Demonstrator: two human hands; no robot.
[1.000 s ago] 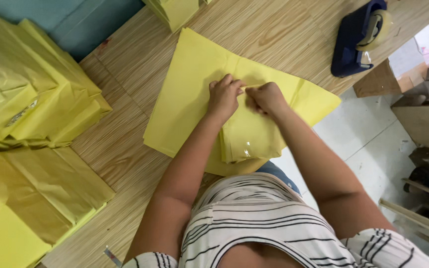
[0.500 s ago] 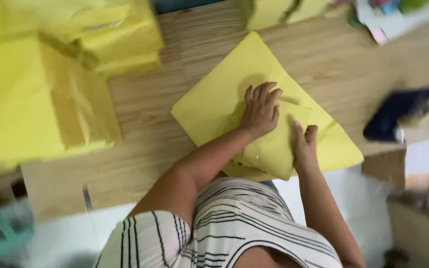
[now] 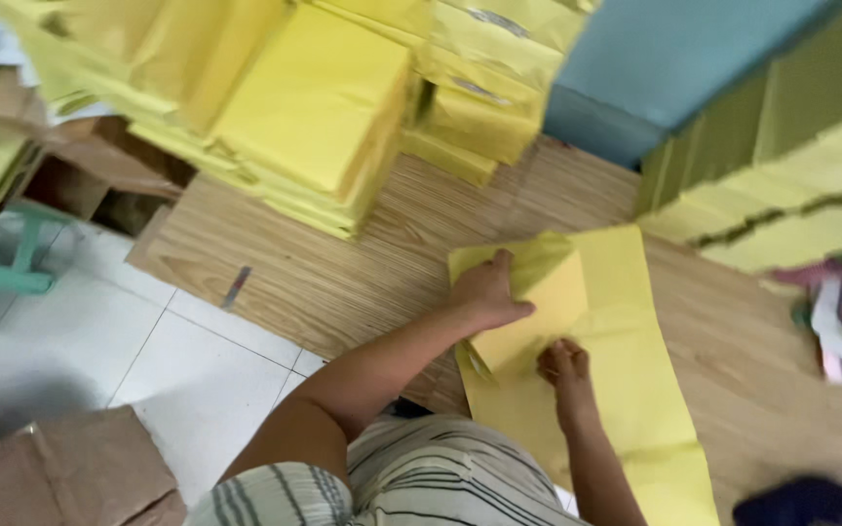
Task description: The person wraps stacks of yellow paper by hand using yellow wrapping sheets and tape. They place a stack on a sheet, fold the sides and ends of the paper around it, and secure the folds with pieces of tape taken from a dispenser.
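A yellow plastic mailer bag [image 3: 635,390] lies flat on the wooden table [image 3: 343,273], with a folded yellow packet [image 3: 538,302] resting on its left part. My left hand [image 3: 487,292] lies over the packet's left edge, fingers curled around its top corner. My right hand [image 3: 564,365] pinches the packet's lower edge where it meets the bag. My forearms reach in from the bottom of the view, above my striped shirt.
Stacks of yellow packed parcels [image 3: 314,107] fill the table's far left. A blue board [image 3: 674,58] and more yellow bundles [image 3: 791,185] stand at the right. A green stool [image 3: 2,253] and cardboard [image 3: 60,468] sit on the white tiled floor at left.
The view has swung left and turned. My left hand has shifted from flat on the packet to gripping its left edge; my right hand has moved in to its lower edge.
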